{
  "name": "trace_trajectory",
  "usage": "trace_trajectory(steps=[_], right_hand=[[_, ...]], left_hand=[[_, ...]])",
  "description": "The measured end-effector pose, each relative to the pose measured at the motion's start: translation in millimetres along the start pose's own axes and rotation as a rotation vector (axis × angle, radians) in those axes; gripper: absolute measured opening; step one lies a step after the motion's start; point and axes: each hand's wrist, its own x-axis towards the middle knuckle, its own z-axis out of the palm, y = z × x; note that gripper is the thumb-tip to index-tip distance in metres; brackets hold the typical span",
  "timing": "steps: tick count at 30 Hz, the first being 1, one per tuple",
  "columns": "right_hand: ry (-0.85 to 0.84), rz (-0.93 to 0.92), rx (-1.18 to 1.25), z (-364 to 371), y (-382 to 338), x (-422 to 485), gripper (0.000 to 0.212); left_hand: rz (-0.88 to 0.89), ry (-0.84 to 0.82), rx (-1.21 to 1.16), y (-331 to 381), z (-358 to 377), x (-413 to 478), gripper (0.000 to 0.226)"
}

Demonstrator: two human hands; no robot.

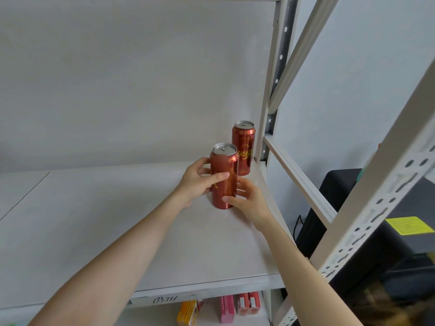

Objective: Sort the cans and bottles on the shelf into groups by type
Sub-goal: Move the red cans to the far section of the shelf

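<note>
Two tall, slim red cans stand upright on a pale grey shelf (117,220), long axes vertical, silver tops and pull tabs facing up, near the shelf's right rear corner beside a perforated metal upright (274,95). The near can (225,161) is grasped by both of a person's bare hands. The left grip (197,182) wraps its middle from the left with the thumb across the front, and the right grip (249,198) clasps its lower part from the right. Its gold lettering is hidden by the fingers. The far can (243,147) stands free just behind it, with gold script too cut off to read. Handwriting on the shelf's front edge (164,299) looks like "135711". Below it are yellow, pink and red boxes (227,308). At the right, a black case carries a yellow label (409,225) with unreadable print.
</note>
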Motion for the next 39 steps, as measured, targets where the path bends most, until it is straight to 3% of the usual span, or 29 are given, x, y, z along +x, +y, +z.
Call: trace_trajectory(steps=[12,39], right_hand=[[0.181,0.018,0.030,-45,10,-18,0.055],[0.191,0.018,0.088,-52,18,44,0.058]], left_hand=[[-0.021,-0.108,-0.011,12,53,9,0.046],[-0.088,-0.039,-0.061,14,57,64,0.049]])
